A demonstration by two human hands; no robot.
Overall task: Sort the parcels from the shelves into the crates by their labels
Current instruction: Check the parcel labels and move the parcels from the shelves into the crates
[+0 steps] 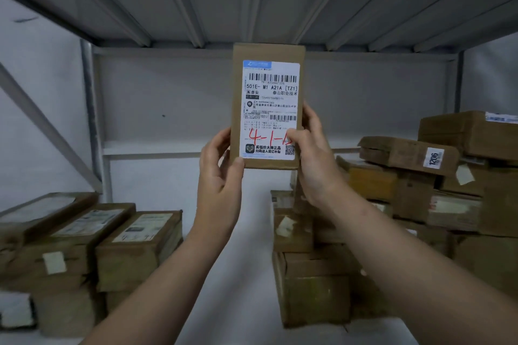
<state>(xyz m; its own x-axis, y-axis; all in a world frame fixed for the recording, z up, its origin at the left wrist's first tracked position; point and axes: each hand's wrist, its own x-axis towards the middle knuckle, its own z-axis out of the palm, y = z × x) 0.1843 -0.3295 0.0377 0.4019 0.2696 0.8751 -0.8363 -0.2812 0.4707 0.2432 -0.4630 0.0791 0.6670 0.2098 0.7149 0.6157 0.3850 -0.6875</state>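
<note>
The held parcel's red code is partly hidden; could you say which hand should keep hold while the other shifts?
Left, probably. The left hand grips the parcel by its lower corner, thumb clear of the red code; the right hand has its thumb over the last character.

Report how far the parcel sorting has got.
Done: cannot be judged, as no crates are in view. In hand: one parcel held upright by the left hand and right hand, label facing the camera. Left: the left stack and right stack on the shelf.
</note>
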